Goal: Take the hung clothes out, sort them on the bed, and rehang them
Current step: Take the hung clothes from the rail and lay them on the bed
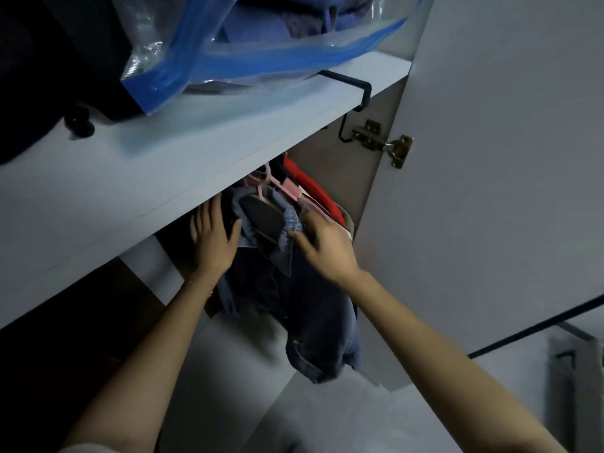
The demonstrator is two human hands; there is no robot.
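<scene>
Left hand (212,238) spread beside denim garment (313,322); right hand (323,246) touching it.

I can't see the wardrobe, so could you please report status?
Left hand open beside denim jacket. Right hand at its collar, grip unclear. Shelf overhangs pink hangers.
</scene>
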